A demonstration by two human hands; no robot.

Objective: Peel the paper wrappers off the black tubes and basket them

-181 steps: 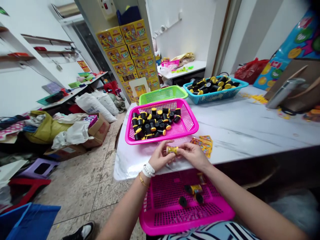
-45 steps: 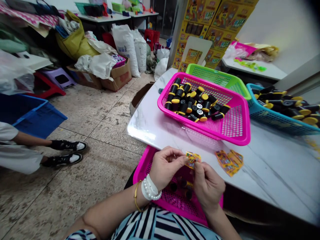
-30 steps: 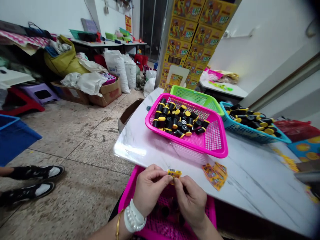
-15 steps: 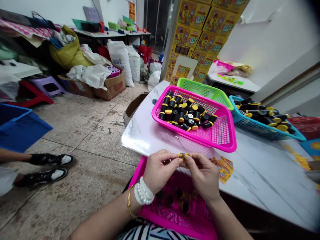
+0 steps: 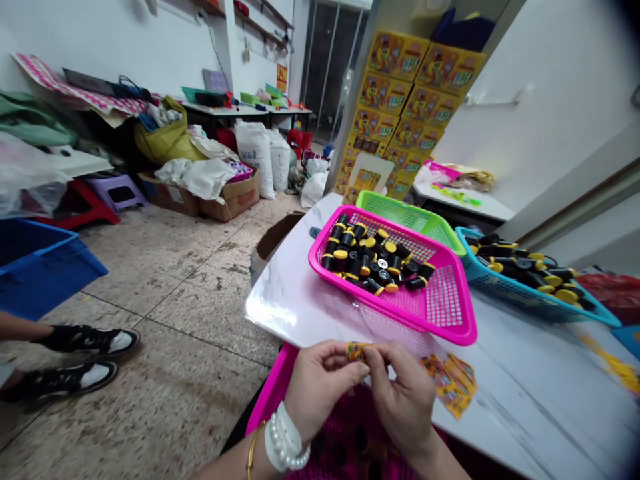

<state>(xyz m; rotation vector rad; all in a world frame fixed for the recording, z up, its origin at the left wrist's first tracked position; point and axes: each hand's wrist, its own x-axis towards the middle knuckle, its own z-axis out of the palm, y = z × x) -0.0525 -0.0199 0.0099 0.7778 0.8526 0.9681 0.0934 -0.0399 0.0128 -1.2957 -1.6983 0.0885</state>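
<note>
My left hand (image 5: 320, 393) and my right hand (image 5: 405, 407) pinch a small yellow printed wrapper (image 5: 356, 351) between their fingertips, just above the near table edge. Under them, a magenta plastic basket (image 5: 265, 393) rests at my lap, with dark spools (image 5: 361, 437) dimly visible inside. Beyond my hands, a magenta basket (image 5: 447, 313) on the marble table holds many black spools with yellow ends (image 5: 373, 263). Loose printed wrappers (image 5: 450, 383) lie next to my right hand.
A green basket (image 5: 405, 217) and a blue basket of spools (image 5: 515, 300) stand behind on the table. Stacked yellow cartons (image 5: 400, 113) rise beyond. A co-worker's black-and-white shoes (image 5: 85, 347) rest on the tiled floor at left, near a blue crate (image 5: 45, 273).
My fingers have closed in around the wrapper, so less of it shows. My hands sit lower in the picture, and the view has shifted slightly.
</note>
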